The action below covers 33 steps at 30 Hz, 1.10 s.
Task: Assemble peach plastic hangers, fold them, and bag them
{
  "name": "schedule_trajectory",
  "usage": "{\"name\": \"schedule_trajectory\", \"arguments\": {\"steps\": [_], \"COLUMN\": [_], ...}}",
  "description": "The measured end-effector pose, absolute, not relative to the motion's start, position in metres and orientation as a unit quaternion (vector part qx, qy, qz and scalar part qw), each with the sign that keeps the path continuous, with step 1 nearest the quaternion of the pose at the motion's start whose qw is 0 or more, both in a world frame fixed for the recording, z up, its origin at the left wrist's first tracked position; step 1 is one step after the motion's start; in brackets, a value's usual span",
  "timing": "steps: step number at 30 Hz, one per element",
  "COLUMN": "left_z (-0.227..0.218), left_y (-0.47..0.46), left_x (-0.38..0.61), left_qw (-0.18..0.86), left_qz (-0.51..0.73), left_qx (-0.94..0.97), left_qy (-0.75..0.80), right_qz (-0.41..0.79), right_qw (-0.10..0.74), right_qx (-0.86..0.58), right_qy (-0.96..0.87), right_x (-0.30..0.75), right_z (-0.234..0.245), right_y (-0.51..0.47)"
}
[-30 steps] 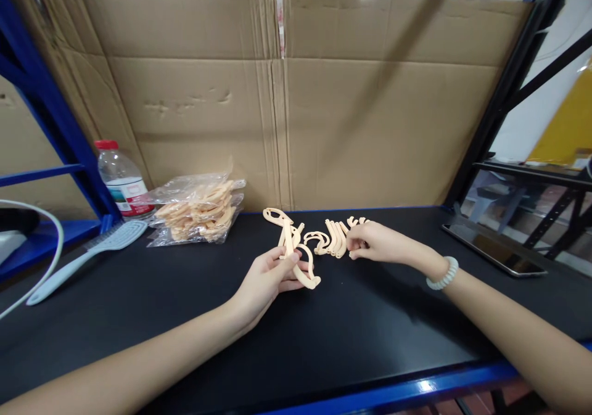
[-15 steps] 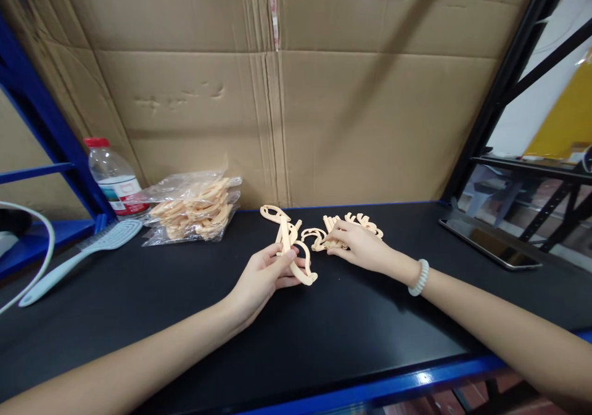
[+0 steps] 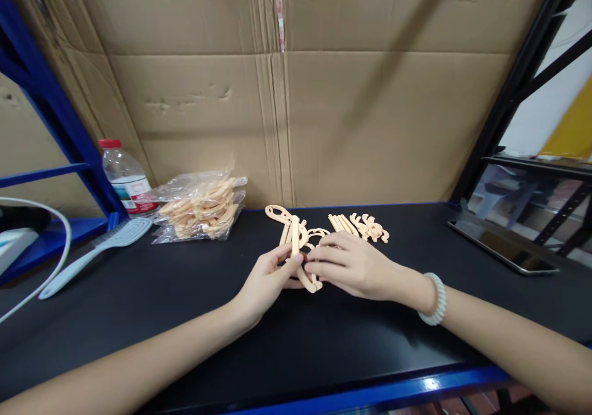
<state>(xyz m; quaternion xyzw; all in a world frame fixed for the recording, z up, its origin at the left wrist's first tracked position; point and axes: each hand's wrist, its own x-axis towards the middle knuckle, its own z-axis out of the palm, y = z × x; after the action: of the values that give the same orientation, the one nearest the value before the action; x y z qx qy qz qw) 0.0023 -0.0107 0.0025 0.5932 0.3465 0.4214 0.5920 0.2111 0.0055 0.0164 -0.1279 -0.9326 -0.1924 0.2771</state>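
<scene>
My left hand (image 3: 266, 282) is closed around a small bundle of peach plastic pieces (image 3: 296, 242), loops and curved strips, held just above the black bench top (image 3: 185, 316). My right hand (image 3: 349, 264) has its fingers together against the same bundle from the right; I cannot tell whether it holds a separate piece. A row of loose peach pieces (image 3: 361, 225) lies on the bench just behind my right hand. A white coiled band circles my right wrist.
A clear bag of more peach pieces (image 3: 201, 208) lies at the back left beside a water bottle (image 3: 124, 177). A pale blue hairbrush (image 3: 92, 254) and a white cable are at the left. A tablet (image 3: 504, 245) lies at the right. Cardboard sheets form the back wall.
My right hand has moved from the loose row at the back leftward and nearer, meeting the bundle in my left hand. My left hand has stayed about where it was.
</scene>
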Motion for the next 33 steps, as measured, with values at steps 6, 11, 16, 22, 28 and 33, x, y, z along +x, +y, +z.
{"name": "schedule_trajectory", "arguments": {"steps": [6,11,16,22,28,33], "left_z": [0.005,0.003,0.003,0.005,0.001,-0.003], "left_y": [-0.013,-0.008,-0.009,-0.013,-0.009,-0.008], "left_x": [0.004,0.0,-0.003,-0.004,-0.008,-0.01], "left_qw": [0.563,0.497,0.408,0.291,0.069,-0.104], "left_qz": [0.412,0.433,0.433,0.42,0.351,0.229], "left_qx": [0.615,0.654,0.727,0.775,0.842,0.877], "left_qy": [0.368,0.372,0.343,0.371,0.403,0.408], "right_qz": [-0.244,-0.084,0.184,0.362,0.485,0.601], "right_qw": [0.22,0.299,0.458,0.515,0.493,0.381], "right_qx": [-0.114,-0.149,-0.25,-0.283,-0.347,-0.336], "right_qy": [-0.938,-0.939,-0.833,-0.723,-0.633,-0.617], "right_x": [0.208,0.21,0.201,0.202,0.201,0.2], "right_z": [0.012,0.013,0.016,0.018,0.014,0.003], "right_y": [0.0,-0.006,-0.01,-0.005,-0.001,0.002]}}
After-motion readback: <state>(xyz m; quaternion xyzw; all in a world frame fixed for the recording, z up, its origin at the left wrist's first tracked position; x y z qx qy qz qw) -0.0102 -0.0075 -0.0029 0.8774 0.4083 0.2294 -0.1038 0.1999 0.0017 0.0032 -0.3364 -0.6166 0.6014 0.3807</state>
